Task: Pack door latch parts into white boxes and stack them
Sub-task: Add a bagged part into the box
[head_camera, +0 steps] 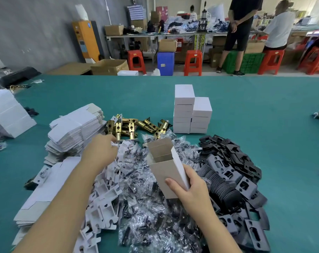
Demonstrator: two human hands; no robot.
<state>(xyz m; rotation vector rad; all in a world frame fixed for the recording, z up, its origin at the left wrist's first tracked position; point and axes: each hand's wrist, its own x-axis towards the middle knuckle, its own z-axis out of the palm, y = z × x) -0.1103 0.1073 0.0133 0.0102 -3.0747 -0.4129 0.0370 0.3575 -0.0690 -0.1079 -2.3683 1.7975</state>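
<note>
Holding the open box (166, 172) in our right hand (189, 189), fingers wrapped round it above the bagged screws (145, 207), we reached our left hand (100, 150) to the white inserts (122, 148) beside the latches (129, 126), fingers curled there; their grip we couldn't tell. Packed boxes (191, 114) stood stacked on the table (264, 106).

Red plastic stools (193, 61), a green crate (250, 63) (behind the legs), cardboard cartons (110, 66) by the wall.

I'm in a packing workshop: cardboard cartons (110, 66), red plastic stools (193, 62) and cluttered workbenches (155, 33) fill the frame's top.
</note>
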